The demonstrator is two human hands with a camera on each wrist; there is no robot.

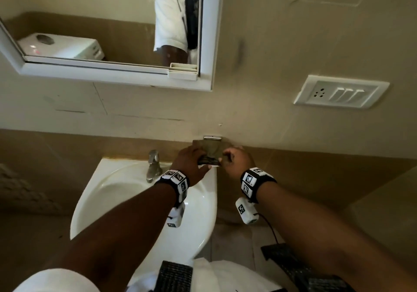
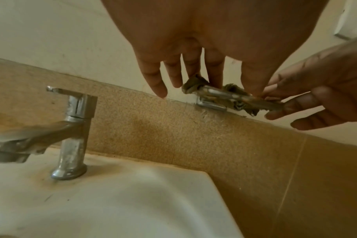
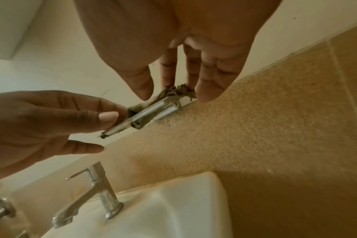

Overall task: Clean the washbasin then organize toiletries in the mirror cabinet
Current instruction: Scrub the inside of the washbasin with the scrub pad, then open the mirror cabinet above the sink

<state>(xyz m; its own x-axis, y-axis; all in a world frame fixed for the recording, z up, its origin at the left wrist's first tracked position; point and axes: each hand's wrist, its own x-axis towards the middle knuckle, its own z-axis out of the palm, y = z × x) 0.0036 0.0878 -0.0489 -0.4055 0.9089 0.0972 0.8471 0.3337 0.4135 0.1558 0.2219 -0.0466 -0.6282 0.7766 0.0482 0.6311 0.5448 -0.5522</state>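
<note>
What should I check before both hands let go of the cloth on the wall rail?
1. Cloth draped over the metal rail: ok, it lies across the bar.
2. Left hand on the cloth's left end: ok, fingers touching it.
3. Right hand on the right end: ok, pinching the edge.
4. Cloth spread evenly: not ok, bunched at both ends.
5. Rail fixed firmly to the wall: cannot tell.
6. Washbasin clean: cannot tell; stains show around the tap base.
</note>
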